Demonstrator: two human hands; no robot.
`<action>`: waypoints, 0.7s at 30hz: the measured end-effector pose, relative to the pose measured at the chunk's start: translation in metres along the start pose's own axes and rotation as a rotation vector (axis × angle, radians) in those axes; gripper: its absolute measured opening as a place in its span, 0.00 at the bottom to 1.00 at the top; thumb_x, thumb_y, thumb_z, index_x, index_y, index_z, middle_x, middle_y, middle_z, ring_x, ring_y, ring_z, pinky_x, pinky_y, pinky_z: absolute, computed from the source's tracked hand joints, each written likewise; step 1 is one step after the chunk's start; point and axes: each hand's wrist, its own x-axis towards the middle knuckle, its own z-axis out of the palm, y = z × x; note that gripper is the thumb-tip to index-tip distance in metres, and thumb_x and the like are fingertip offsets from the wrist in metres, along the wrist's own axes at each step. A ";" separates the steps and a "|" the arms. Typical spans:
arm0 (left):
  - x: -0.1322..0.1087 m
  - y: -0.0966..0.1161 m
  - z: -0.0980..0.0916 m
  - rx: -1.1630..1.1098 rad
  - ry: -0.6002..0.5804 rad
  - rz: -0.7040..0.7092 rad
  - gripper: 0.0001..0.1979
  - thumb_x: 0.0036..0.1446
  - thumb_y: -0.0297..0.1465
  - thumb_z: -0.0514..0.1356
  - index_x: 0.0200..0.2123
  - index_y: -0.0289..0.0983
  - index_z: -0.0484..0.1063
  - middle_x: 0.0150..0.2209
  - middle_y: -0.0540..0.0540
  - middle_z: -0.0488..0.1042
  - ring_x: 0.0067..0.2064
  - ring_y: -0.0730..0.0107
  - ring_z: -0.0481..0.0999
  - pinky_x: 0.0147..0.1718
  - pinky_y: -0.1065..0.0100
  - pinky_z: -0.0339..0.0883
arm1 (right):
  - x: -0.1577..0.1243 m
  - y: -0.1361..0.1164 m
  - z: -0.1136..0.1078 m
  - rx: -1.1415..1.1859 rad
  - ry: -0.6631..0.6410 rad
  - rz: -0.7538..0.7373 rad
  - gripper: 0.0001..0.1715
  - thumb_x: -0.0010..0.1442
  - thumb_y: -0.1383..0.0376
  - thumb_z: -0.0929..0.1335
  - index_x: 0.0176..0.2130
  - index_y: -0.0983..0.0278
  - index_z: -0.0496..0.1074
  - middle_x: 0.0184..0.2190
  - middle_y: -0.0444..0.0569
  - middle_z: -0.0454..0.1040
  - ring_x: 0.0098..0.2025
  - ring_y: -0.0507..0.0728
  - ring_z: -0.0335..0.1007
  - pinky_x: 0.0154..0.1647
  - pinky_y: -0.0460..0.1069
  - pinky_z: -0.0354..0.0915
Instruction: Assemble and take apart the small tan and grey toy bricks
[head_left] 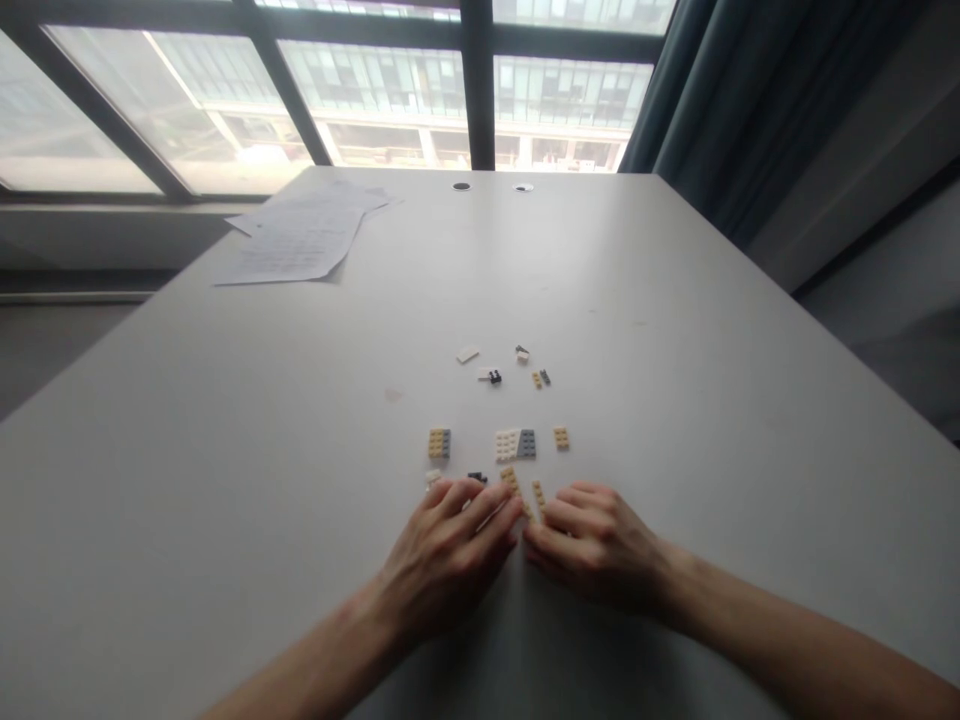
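Note:
Close to the table's near edge, my left hand (pixel 450 545) is closed, its fingertips on a tan building-brick plate (pixel 509 477) whose lower part they cover. My right hand (pixel 592 535) is curled beside it, thumb and fingers at the lower end of a narrow tan plate (pixel 538 492). The two plates lie at a slight angle to each other, a small gap between their upper ends. Just beyond my left fingers are a small white piece (pixel 433 477) and a black piece (pixel 477 477), both partly hidden.
Beyond my hands lie a tan-and-grey block (pixel 439 443), a white-and-grey plate group (pixel 515 444) and a small tan plate (pixel 561 437). Farther out are a white tile (pixel 468 354), a white-and-black piece (pixel 491 376) and other small bricks. Paper sheets (pixel 300 235) rest at the table's far left.

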 end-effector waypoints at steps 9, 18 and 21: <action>-0.001 -0.002 -0.004 -0.021 0.034 0.024 0.09 0.60 0.29 0.57 0.44 0.36 0.73 0.45 0.42 0.76 0.39 0.64 0.70 0.39 0.62 0.63 | -0.004 0.011 0.001 0.117 0.034 0.045 0.11 0.66 0.61 0.63 0.38 0.65 0.71 0.29 0.48 0.71 0.29 0.53 0.66 0.33 0.49 0.63; -0.004 -0.002 -0.003 -0.074 0.002 0.096 0.10 0.59 0.26 0.58 0.45 0.34 0.72 0.45 0.41 0.76 0.39 0.63 0.71 0.37 0.61 0.66 | -0.004 0.026 0.000 0.138 0.016 0.065 0.09 0.64 0.62 0.64 0.37 0.63 0.72 0.31 0.49 0.72 0.31 0.53 0.66 0.36 0.48 0.64; -0.004 -0.001 -0.002 -0.084 -0.012 0.139 0.11 0.59 0.25 0.59 0.46 0.32 0.71 0.44 0.40 0.76 0.39 0.62 0.71 0.37 0.60 0.66 | 0.000 0.021 0.002 0.114 0.030 0.048 0.10 0.65 0.62 0.64 0.36 0.64 0.73 0.29 0.48 0.72 0.29 0.53 0.64 0.34 0.49 0.64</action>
